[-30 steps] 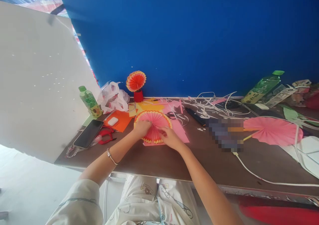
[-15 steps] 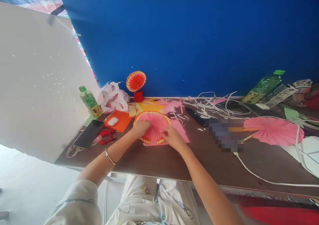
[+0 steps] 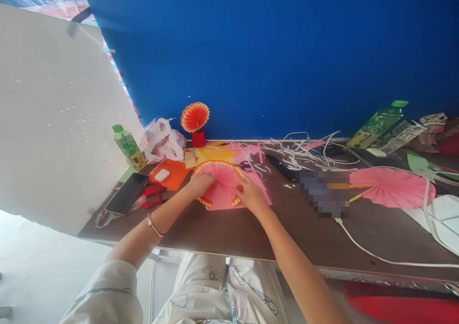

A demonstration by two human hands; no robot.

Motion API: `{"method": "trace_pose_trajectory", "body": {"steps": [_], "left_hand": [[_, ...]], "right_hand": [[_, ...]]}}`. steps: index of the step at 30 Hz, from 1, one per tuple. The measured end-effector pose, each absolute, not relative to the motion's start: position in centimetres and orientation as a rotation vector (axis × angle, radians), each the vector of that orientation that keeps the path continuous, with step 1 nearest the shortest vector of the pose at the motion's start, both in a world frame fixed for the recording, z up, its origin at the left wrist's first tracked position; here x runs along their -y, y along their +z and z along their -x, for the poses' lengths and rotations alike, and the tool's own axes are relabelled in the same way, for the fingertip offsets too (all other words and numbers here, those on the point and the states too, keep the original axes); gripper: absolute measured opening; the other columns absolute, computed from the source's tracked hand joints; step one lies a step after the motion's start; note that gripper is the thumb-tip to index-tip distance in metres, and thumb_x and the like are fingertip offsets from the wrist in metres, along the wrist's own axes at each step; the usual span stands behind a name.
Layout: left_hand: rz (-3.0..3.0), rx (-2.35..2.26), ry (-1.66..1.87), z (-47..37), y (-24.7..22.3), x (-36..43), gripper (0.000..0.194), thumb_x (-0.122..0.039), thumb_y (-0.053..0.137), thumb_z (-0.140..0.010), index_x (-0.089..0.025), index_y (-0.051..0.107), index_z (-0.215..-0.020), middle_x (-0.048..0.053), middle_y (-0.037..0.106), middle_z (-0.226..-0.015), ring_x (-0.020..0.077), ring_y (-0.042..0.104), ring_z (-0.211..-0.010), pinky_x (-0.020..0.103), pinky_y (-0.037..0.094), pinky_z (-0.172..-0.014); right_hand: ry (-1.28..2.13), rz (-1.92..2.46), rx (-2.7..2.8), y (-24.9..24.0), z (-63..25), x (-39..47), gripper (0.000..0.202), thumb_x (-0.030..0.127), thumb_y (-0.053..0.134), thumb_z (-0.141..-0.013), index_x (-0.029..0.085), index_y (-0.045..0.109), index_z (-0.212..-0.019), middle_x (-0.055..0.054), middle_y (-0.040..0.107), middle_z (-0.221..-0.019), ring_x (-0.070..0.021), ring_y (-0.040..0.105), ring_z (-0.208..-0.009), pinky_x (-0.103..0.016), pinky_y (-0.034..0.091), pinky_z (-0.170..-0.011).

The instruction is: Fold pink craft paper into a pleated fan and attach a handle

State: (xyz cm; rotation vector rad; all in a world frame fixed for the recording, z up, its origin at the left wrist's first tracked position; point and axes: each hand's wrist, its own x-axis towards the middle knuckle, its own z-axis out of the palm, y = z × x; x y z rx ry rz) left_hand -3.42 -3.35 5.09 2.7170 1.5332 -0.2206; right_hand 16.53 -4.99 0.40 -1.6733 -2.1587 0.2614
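Note:
A pleated pink paper fan (image 3: pixel 223 178) with a yellow and orange-red rim lies spread above pink paper sheets (image 3: pixel 225 204) on the brown desk. My left hand (image 3: pixel 202 184) is closed at the fan's centre and covers part of its left side. At the fan's right edge, my right hand (image 3: pixel 247 190) pinches the pleats, with the fingers bent together. The fan's lower side has a gap between its two ends.
Left of the fan are an orange paper (image 3: pixel 174 175), a white case (image 3: pixel 162 175), red-handled pliers (image 3: pixel 152 195) and a phone (image 3: pixel 126 193). A finished round paper fan (image 3: pixel 195 117) stands behind. Right are tangled cables (image 3: pixel 322 154) and a pink fan (image 3: pixel 394 187).
The fan's right end has shifted slightly, and the gap at the bottom looks a little wider. My right hand has moved slightly right and up; my left hand stays at the centre.

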Motion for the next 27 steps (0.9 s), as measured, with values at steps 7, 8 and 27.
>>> {"method": "trace_pose_trajectory", "body": {"steps": [7, 8, 27], "left_hand": [[-2.695, -1.506, -0.189, 3.6, 5.4, 3.5, 0.032, -0.02, 0.03, -0.09, -0.021, 0.054, -0.111, 0.008, 0.061, -0.102, 0.0218, 0.059, -0.089, 0.028, 0.045, -0.069], [-2.695, -1.501, -0.185, 3.7, 5.4, 3.4, 0.033, -0.019, 0.03, -0.089, -0.021, 0.054, -0.111, 0.008, 0.061, -0.102, 0.0218, 0.059, -0.089, 0.028, 0.045, -0.069], [-3.006, -1.039, 0.029, -0.2, 4.2, 1.6, 0.024, -0.015, 0.042, -0.086, -0.02, 0.065, -0.084, 0.004, 0.061, -0.088, 0.0157, 0.056, -0.084, 0.024, 0.041, -0.07]], "right_hand": [[0.254, 1.572, 2.26, 0.1, -17.1, 4.8, 0.014, 0.022, 0.044, -0.082, 0.019, 0.058, -0.085, -0.006, 0.055, -0.104, -0.0133, 0.055, -0.077, -0.024, 0.037, -0.06], [0.253, 1.562, 2.273, 0.1, -17.2, 4.8, 0.014, 0.022, 0.044, -0.083, 0.019, 0.058, -0.085, -0.006, 0.055, -0.106, -0.0131, 0.055, -0.076, -0.024, 0.037, -0.06], [0.257, 1.583, 2.382, 0.9, -17.0, 5.0, 0.021, 0.022, 0.04, -0.088, 0.019, 0.06, -0.093, -0.007, 0.055, -0.099, -0.0169, 0.055, -0.086, -0.024, 0.038, -0.062]]}}
